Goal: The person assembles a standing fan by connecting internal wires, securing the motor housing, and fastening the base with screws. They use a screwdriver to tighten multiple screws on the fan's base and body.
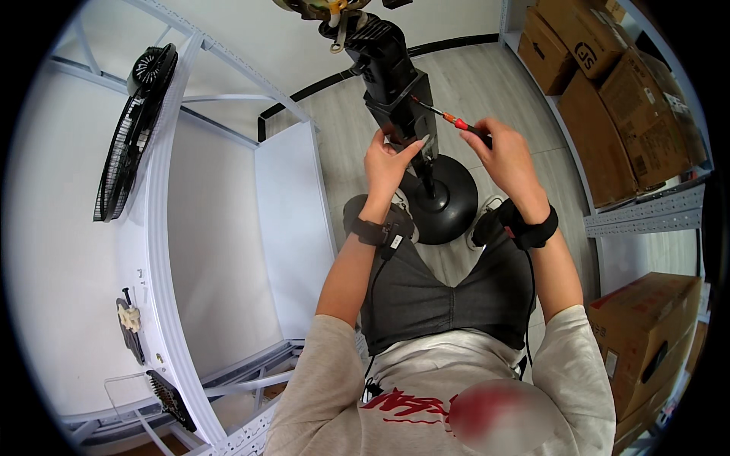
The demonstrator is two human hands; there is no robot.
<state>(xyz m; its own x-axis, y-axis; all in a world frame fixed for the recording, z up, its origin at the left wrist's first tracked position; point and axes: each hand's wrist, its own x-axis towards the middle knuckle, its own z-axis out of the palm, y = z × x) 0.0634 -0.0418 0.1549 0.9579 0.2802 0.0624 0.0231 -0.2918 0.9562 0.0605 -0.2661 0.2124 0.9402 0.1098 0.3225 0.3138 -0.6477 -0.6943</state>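
A black fan stand rises between my feet, with a boxy housing on its upper part and a round base on the floor. My left hand grips the lower part of the housing, thumb on the near side, the other fingers partly hidden. My right hand is closed round the black handle of a screwdriver with red and orange bands. The screwdriver's tip meets the right side of the housing. At the housing's top, a metal wrench-like piece and copper-coloured motor parts show.
On the white shelf to my left lie a black fan grille, a dark part with a cream-coloured piece and a black slotted part. Cardboard boxes fill the right rack; another box stands nearer me.
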